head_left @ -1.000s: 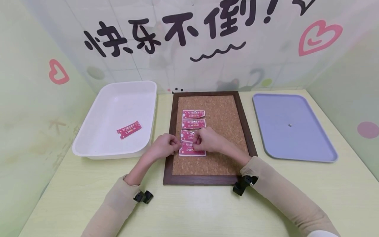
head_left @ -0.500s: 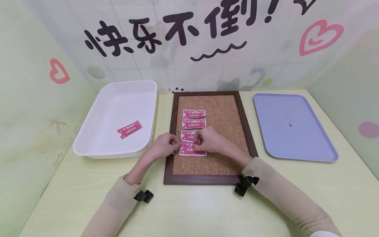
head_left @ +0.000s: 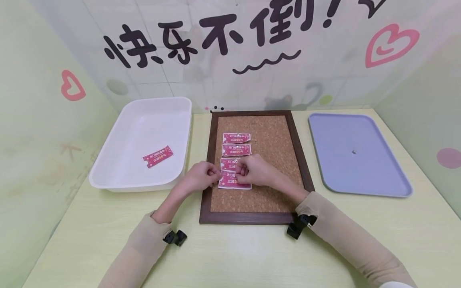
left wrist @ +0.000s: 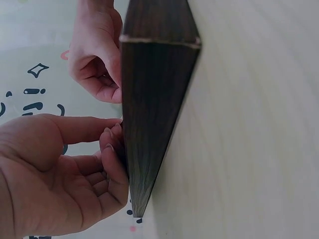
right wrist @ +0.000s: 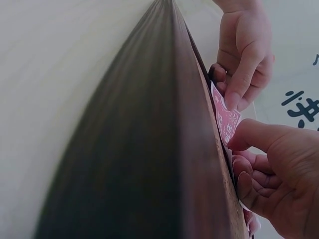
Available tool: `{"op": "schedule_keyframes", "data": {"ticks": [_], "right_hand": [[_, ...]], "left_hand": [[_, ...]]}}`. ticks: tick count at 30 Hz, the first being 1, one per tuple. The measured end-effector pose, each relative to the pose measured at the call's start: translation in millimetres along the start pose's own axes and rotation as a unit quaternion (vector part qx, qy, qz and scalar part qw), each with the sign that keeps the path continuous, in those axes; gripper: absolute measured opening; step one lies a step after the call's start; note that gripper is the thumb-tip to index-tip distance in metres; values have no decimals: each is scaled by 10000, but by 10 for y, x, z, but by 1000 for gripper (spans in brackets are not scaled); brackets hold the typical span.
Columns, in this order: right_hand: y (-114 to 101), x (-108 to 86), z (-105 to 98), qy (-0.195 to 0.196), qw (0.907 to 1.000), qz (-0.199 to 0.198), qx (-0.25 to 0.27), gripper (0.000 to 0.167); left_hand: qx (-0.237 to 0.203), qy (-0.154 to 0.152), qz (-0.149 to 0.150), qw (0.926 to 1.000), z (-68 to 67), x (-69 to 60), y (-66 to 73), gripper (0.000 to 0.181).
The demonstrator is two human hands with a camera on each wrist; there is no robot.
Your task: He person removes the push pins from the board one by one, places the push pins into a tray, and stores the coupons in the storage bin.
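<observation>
A column of red-and-white paper coupons lies on the left half of a cork board [head_left: 273, 160] with a dark wooden frame. Silver pins show on several of them. My left hand [head_left: 199, 177] pinches the left end of the lowest coupon [head_left: 230, 185], its thumb over the paper in the right wrist view. Just right of it, my right hand [head_left: 257, 170] has its thumb and fingers bunched at the coupon's upper middle, covering part of the third coupon [head_left: 227, 165] too. Whatever lies between those right fingertips is hidden.
At the left stands a white plastic tub [head_left: 126, 187] holding a single loose coupon [head_left: 158, 157]. A flat lilac tray [head_left: 345, 176] on the right bears one small silver pin [head_left: 354, 152]. Printed walls close off the table's back and sides.
</observation>
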State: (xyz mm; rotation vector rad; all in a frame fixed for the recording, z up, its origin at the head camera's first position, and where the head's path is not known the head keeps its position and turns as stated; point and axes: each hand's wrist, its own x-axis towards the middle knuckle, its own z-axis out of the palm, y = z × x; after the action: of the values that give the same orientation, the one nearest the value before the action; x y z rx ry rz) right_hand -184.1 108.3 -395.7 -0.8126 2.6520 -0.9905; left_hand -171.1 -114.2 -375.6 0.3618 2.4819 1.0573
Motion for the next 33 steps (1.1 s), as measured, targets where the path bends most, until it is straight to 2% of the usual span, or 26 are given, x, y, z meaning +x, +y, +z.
{"op": "schedule_keyframes", "data": {"ticks": [16,24,33], "right_hand": [[43,-67,-86,92,9995,107,270,11],[48,-144,-114,499,9982,-58,323,12],[69,-270,-273,779,9961,-181,362,7]], "left_hand": [[95,36,36,9999,-8,-11,12,16],[-191,-77,213,9996,-27,-42,-8,11],[-217,90,438,9988,-126,-118,61,6]]}}
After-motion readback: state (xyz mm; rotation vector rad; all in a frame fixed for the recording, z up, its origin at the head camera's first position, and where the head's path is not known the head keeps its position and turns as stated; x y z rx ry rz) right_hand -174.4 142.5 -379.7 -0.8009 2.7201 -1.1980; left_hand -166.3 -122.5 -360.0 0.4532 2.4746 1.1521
